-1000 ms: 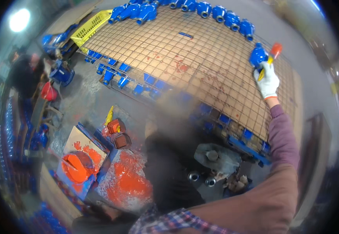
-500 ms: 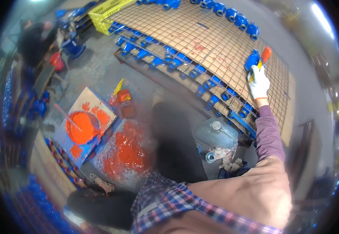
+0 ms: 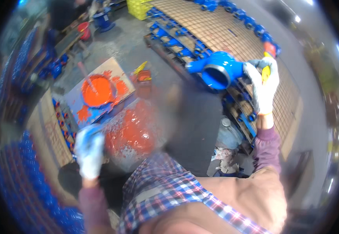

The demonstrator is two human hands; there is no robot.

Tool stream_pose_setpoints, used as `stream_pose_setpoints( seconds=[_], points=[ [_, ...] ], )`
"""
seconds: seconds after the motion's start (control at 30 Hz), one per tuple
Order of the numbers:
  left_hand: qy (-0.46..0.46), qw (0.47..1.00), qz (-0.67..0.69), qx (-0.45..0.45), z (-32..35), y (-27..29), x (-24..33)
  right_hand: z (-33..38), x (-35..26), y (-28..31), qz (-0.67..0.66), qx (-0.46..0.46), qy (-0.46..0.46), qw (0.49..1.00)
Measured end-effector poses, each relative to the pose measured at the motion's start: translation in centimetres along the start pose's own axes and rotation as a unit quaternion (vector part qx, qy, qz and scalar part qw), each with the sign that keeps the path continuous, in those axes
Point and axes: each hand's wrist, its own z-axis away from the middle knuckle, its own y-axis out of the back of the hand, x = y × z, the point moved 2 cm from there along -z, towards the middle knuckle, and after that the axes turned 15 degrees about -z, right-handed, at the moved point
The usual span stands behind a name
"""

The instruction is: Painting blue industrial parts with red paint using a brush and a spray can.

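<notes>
A blue fitting (image 3: 223,62) is held up by the right hand (image 3: 261,84), whose grip is clamped on the neck at the fitting's right end; its wide round opening is turned back toward the body, and it is seen in front of the near edge of the wire-mesh tabletop (image 3: 290,84). A paintbrush (image 3: 266,74) is carried in the same gloved hand, its yellow handle crossed by the fingers and its red bristles pointed away from the body. The left hand (image 3: 90,152), also gloved, is blurred, and whether its grip is apart or together cannot be told; bluish patches are seen on the glove. Beyond it, orange-red paint (image 3: 95,93) is contained in a round tub, with a stick (image 3: 86,76) leaned in it, and a paint-spattered board (image 3: 115,70) is placed underneath. A wide red paint patch (image 3: 133,130) is spread beside the board. A row of blue parts (image 3: 249,22) is lined up along the far side of the mesh, and more blue parts are lodged below its near edge. A yellow crate (image 3: 138,8) is set by the far left corner.
</notes>
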Motion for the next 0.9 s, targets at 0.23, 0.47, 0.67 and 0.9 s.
stream_pose_setpoints(
  seconds=[0.23, 0.47, 0.67, 0.9],
  points=[
    [0.004, 0.955, 0.295, 0.009, -3.8, -17.7, 0.2, 10.7, -3.1, -16.3, -0.456, -0.007, -0.332, 0.826],
    [-0.06, 0.961, 0.26, 0.074, -3.3, -6.1, -1.6, 16.3, 2.0, -22.1, -0.252, -0.243, -0.219, 0.911],
    [0.161, 0.895, 0.415, 0.025, 0.0, -0.3, -8.2, 14.8, 2.0, -24.1, -0.421, -0.181, -0.501, 0.735],
    [0.253, 0.571, 0.781, -0.031, 0.8, -0.1, -12.8, 13.3, 7.0, -27.8, -0.443, -0.096, -0.491, 0.744]
  ],
)
